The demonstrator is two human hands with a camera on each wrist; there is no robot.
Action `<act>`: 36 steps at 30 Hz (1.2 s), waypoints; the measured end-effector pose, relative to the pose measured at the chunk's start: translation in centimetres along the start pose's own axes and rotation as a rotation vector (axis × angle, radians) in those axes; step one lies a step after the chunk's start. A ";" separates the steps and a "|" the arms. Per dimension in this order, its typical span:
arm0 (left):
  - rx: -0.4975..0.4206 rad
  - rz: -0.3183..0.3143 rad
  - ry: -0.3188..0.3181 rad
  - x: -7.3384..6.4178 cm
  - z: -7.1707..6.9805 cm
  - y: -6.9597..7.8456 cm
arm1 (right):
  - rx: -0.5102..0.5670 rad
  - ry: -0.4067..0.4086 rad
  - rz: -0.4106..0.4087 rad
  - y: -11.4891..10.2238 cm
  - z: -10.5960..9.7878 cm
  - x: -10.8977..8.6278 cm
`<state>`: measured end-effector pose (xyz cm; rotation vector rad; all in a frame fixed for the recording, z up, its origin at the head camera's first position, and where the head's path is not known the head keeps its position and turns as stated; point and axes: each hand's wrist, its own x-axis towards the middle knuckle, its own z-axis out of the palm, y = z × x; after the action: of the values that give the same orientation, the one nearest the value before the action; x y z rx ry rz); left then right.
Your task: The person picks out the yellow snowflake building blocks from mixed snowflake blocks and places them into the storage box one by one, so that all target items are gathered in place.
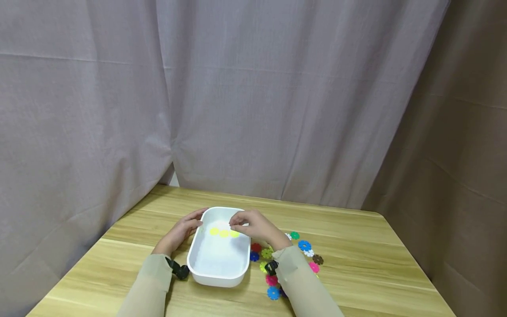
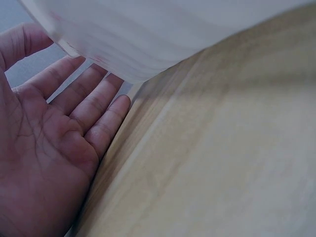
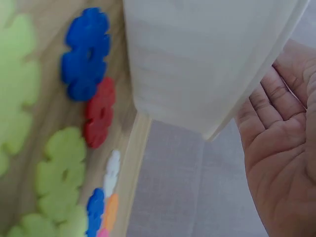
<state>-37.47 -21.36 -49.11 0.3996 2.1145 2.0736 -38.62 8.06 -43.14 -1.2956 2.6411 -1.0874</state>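
A white rectangular tray (image 1: 219,264) stands on the table, with three yellow flower-shaped plastic discs (image 1: 224,234) in a row on its floor. My left hand (image 1: 183,231) holds the tray's left side, thumb at the rim and fingers against the outer wall. In the left wrist view the left hand (image 2: 59,128) shows its palm, and the tip of its thumb is hidden behind the rim. Over the tray's right rim reaches my right hand (image 1: 255,226), bent fingers and thumb close together above the rightmost yellow disc. Its fingertips are hidden behind the tray in the right wrist view.
Right of the tray, loose discs in several colours lie scattered, among them a red disc (image 3: 100,113), a dark blue disc (image 3: 86,54) and a brown disc (image 1: 318,259). The right forearm covers some. Grey curtains (image 1: 253,110) hang behind the wooden table (image 1: 356,264).
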 end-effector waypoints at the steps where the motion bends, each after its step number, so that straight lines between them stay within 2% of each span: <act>1: -0.003 0.000 0.003 0.0 0.0 0.0 | 0.006 0.008 0.009 0.2 0.0 -0.3; 7: -0.001 0.006 0.005 -0.1 -0.1 -0.1 | 0.033 0.047 0.035 1.0 -0.3 -1.8; 11: 0.001 -0.003 -0.002 -0.1 -0.2 0.0 | 0.078 0.078 0.030 1.5 -1.2 -2.8; 17: -0.004 0.001 -0.006 0.0 -0.3 0.1 | 0.078 0.138 0.038 2.9 -2.6 -4.4; 20: -0.007 0.000 -0.011 -0.1 -0.2 0.1 | 0.068 0.109 0.057 3.9 -3.0 -5.4; 26: -0.007 0.002 -0.012 -0.1 -0.1 0.0 | 0.009 -0.014 0.153 5.4 -3.7 -8.0; 29: -0.004 0.003 -0.012 -0.1 -0.1 0.0 | -0.026 -0.064 0.173 6.0 -4.2 -9.2; 36: -0.002 0.007 -0.016 -0.1 -0.4 0.0 | -0.071 -0.147 0.224 6.7 -4.6 -10.3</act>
<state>-37.48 -21.75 -49.13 0.4230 2.1043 2.0696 -37.78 20.71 -46.50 -1.0135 2.6557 -0.8418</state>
